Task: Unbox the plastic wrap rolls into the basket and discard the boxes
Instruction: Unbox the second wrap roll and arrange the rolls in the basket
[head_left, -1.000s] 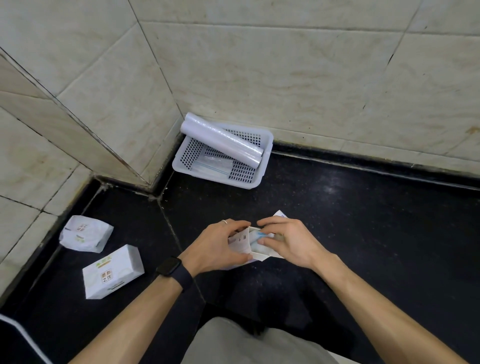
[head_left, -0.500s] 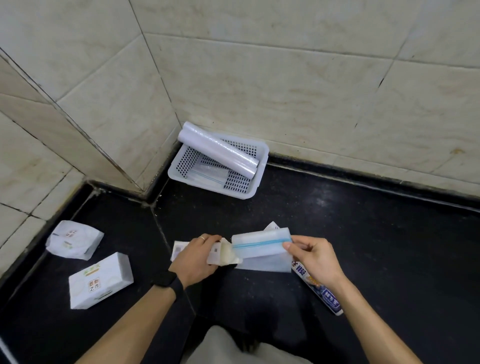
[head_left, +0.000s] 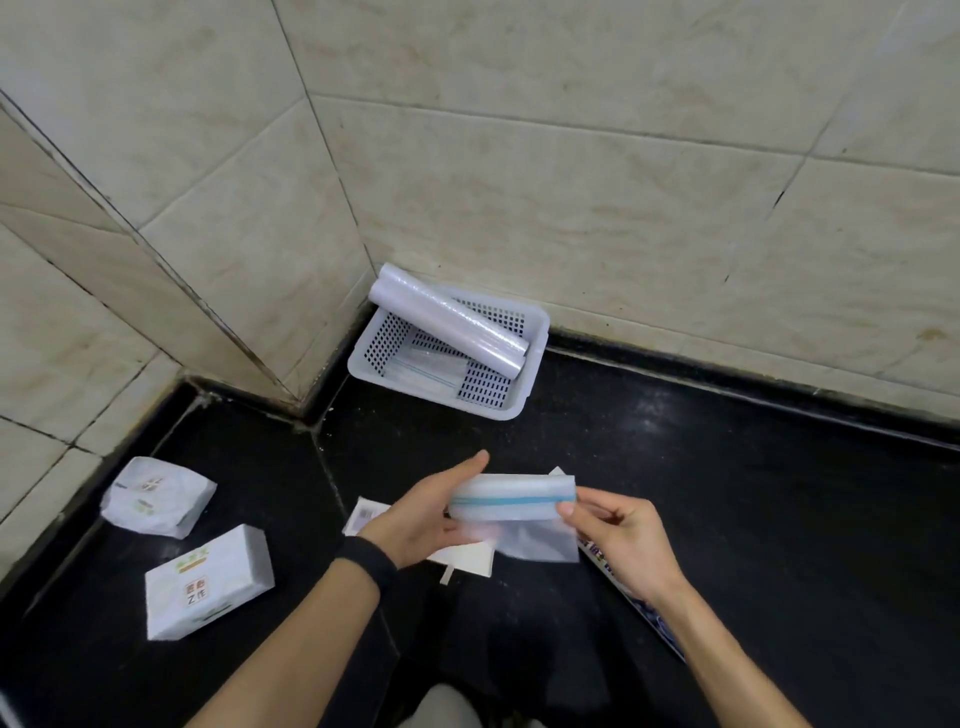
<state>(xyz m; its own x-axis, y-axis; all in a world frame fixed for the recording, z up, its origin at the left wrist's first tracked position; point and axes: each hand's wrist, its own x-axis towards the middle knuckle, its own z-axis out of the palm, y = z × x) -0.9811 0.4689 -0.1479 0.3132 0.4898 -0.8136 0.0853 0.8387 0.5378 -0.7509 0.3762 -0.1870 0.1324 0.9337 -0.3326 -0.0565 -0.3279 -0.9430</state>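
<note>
A folded bundle of clear plastic bags with a blue zip stripe (head_left: 511, 501) is held above the black floor. My left hand (head_left: 421, 519) cups its left end and my right hand (head_left: 618, 540) pinches its right end. Under my left hand the emptied white box (head_left: 462, 558) lies flat on the floor. The white perforated basket (head_left: 535, 358) stands in the wall corner. A long plastic wrap roll (head_left: 447, 319) lies across its rim and a clear zip bag pack (head_left: 428, 366) rests inside.
Two white packaged boxes lie on the floor at left, one crumpled (head_left: 158, 496) and one intact (head_left: 208, 579). A long printed box (head_left: 634, 603) lies partly hidden under my right forearm. Tiled walls close the corner behind the basket.
The plastic bag bundle has come out of the box. My left hand let go of the box, which now lies on the floor, and took the bundle's left end.
</note>
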